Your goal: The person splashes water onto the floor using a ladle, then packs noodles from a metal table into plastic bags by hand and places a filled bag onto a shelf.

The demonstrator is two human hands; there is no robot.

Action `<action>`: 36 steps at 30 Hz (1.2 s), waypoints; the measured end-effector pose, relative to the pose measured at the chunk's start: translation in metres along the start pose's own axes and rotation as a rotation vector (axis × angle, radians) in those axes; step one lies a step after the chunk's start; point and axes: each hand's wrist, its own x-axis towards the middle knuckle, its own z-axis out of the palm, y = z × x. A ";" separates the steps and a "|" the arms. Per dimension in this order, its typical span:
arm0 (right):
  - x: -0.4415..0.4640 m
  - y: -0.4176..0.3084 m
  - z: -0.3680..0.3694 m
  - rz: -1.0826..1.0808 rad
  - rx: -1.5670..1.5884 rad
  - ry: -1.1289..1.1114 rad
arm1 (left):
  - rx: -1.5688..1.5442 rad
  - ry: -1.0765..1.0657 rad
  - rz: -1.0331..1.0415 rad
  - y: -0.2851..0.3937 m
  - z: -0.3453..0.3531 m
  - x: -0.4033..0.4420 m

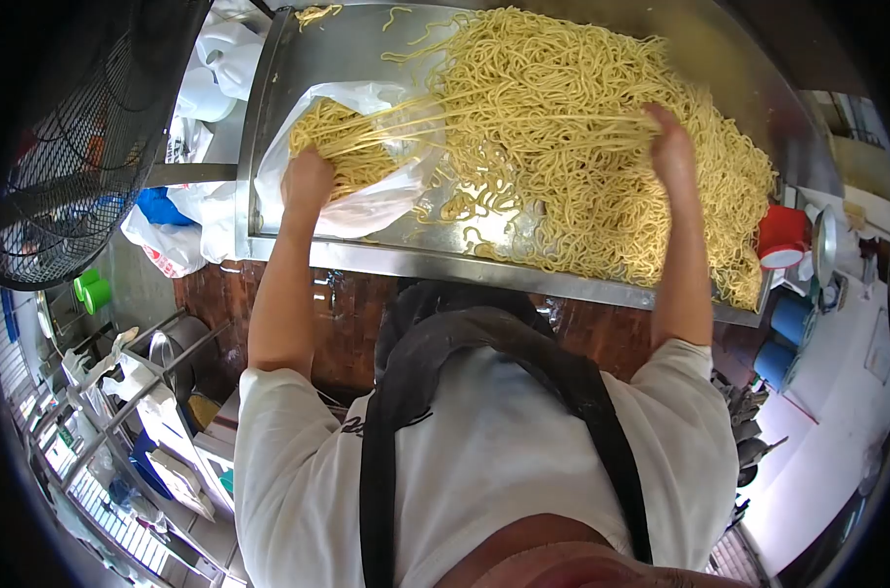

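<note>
A large heap of yellow noodles (582,127) covers the right and middle of a metal tray (367,257). On the tray's left side lies an open white plastic bag (367,218) with noodles inside. My left hand (308,180) is closed at the bag's near left edge, against the noodles; exactly what its fingers grip is hard to make out. Over the right part of the heap, my right hand (668,142) is closed on the ends of several long noodles. These strands stretch taut across the tray from my right hand to the bag.
A black mesh fan (68,167) stands at the left, near white plastic jugs (231,61) and more plastic bags (166,240). To the right of the tray are a red container (784,235) and blue containers (790,319). A raised metal rim borders the tray.
</note>
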 end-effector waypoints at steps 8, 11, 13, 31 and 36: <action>0.079 0.225 -0.130 0.281 -0.463 0.215 | 0.058 0.065 -0.047 -0.033 -0.002 0.002; 0.092 0.266 -0.135 0.124 -0.368 0.347 | 0.010 0.066 -0.105 -0.034 -0.002 0.000; 0.107 0.258 -0.111 0.012 -0.525 0.299 | -0.083 0.058 -0.124 -0.029 -0.003 -0.005; 0.044 -0.260 0.125 -0.660 0.177 -0.593 | -0.726 0.199 0.686 0.088 0.016 -0.046; 0.052 -0.254 0.096 -0.309 0.339 -0.402 | -0.573 0.055 0.613 0.063 -0.006 -0.034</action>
